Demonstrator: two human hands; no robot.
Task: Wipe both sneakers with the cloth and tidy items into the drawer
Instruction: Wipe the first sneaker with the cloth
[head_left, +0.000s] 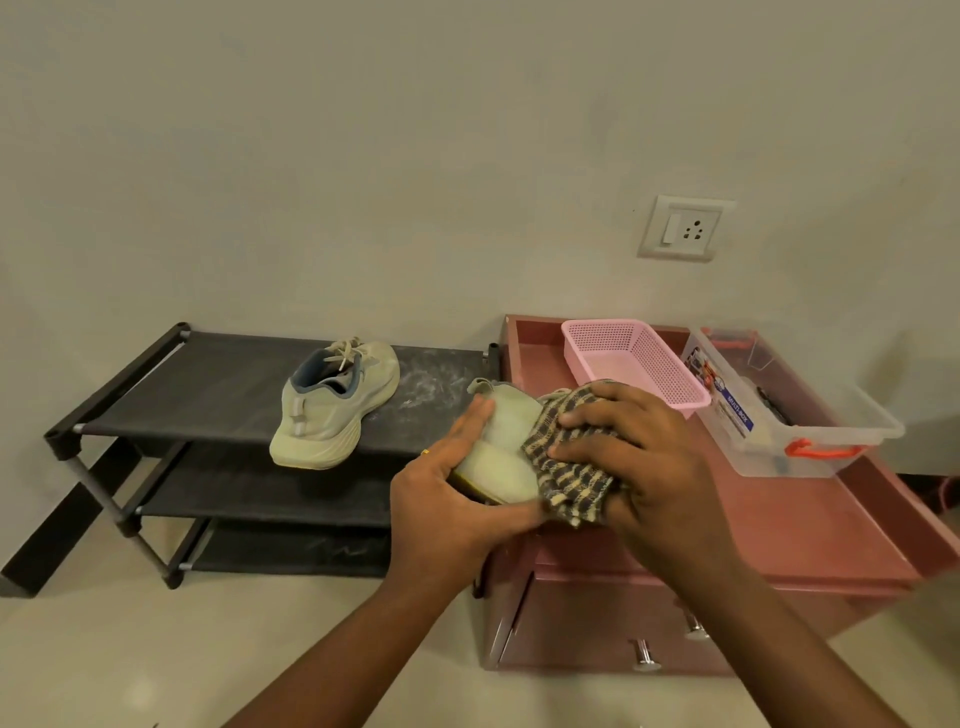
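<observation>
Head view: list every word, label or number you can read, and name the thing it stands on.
"MULTI BOX": blue strip of the label on the clear storage box.
Other print on that label: too small and blurred to read.
Nothing else bears text.

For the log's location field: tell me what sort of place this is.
Probably a home, maybe an entryway: a fabric shoe rack bearing a sneaker, a low pink drawer cabinet beside it, and a wall socket above.

Pale cream sneakers (332, 405), black-and-tan checked cloth (569, 467), pink basket (631, 364), maroon cabinet (779, 525).
</observation>
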